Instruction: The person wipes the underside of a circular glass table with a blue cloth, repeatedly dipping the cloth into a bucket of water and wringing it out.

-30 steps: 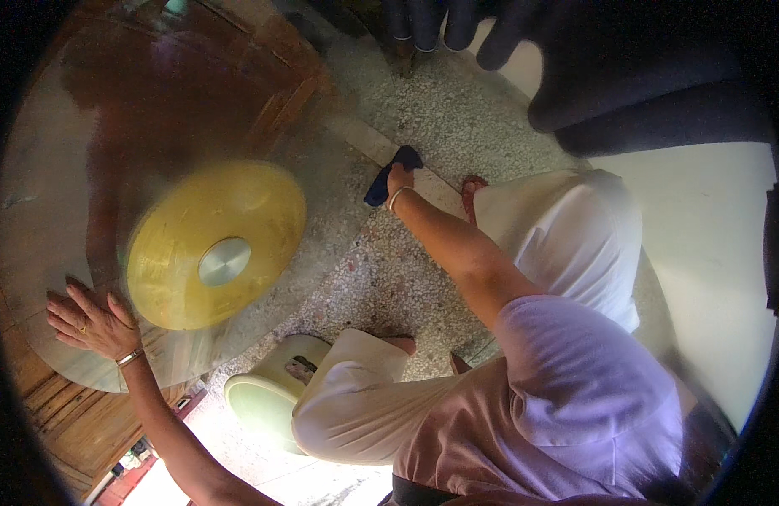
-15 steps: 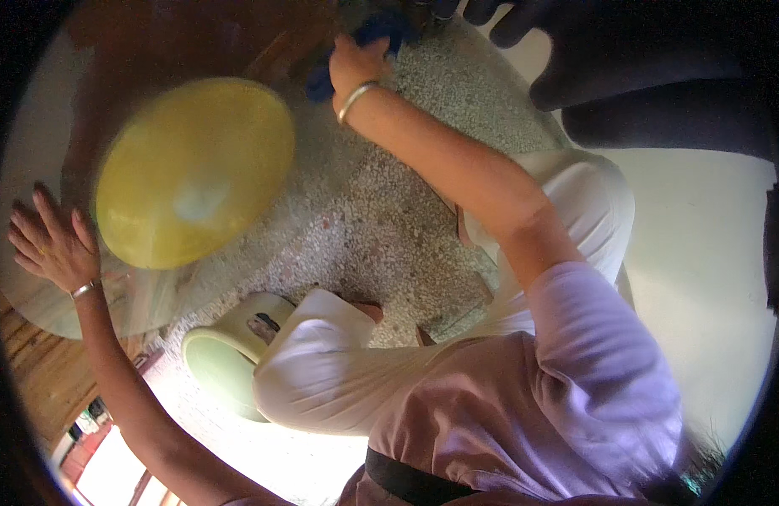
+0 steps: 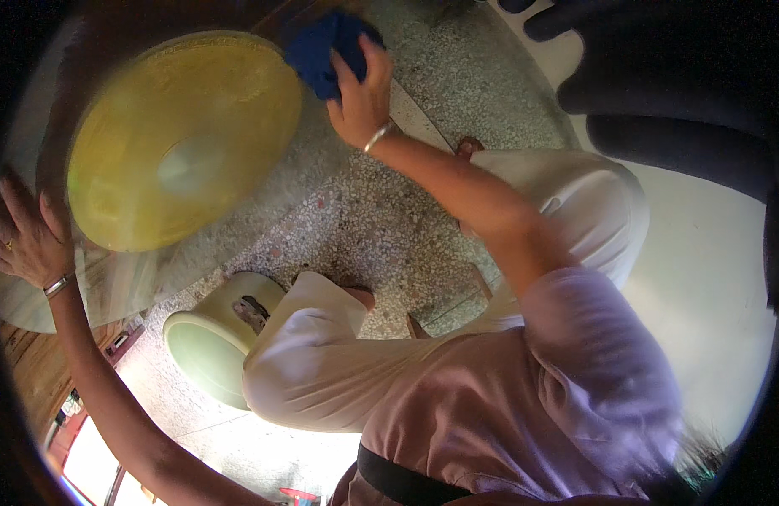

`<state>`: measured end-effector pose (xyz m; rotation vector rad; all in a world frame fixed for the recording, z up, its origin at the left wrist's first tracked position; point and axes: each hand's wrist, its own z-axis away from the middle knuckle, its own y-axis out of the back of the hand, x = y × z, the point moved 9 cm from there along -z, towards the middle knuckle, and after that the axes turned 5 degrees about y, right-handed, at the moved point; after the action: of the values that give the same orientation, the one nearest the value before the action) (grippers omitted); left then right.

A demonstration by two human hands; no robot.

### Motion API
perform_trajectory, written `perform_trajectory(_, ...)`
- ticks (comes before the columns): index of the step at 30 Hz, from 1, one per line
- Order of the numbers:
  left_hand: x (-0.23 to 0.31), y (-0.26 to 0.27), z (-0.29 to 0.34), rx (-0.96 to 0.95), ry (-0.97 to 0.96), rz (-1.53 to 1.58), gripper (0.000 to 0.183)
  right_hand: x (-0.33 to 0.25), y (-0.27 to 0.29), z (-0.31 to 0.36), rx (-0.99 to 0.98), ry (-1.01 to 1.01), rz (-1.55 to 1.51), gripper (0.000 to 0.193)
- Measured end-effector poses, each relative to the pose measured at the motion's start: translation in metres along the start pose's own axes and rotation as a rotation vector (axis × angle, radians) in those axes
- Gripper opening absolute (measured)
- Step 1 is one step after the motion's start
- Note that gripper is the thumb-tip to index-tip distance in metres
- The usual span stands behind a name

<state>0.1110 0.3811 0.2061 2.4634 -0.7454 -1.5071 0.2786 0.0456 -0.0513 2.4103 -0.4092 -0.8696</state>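
Observation:
My left hand [image 3: 32, 232] lies with its fingers spread on the near left part of a see-through glass tabletop [image 3: 111, 282], a ring and a metal bangle on it. Under my right hand [image 3: 362, 94] is a crumpled blue cloth [image 3: 326, 52], gripped between thumb and fingers at the right edge of the glass. Between my hands is a large yellow disc [image 3: 229, 110] with a pale round middle. Whether it lies on the glass or beneath it I cannot tell.
A pale green bucket [image 3: 205, 358] stands on the speckled floor [image 3: 355, 219] beside my left knee. Dark cut-out shapes [image 3: 659, 67] on a white surface [image 3: 701, 270] are at the right. Wooden boards [image 3: 35, 363] show at the far left, below the glass.
My right hand has come nearer with the blue cloth, which now shows more fully. The left hand and yellow disc appear further left, as the view has shifted.

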Motion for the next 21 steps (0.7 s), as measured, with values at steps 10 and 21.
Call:
perform_trajectory(10, 0.037, 0.078, -0.036, 0.282, -0.004, 0.063, 0.051, 0.038, -0.037, 0.091, -0.306, -0.123, -0.127, 0.053)
perform_trajectory(21, 0.013, 0.017, -0.013, -0.073, 0.127, 0.003, 0.054, 0.057, 0.065, -0.077, 0.311, -0.191, -0.120, 0.057)
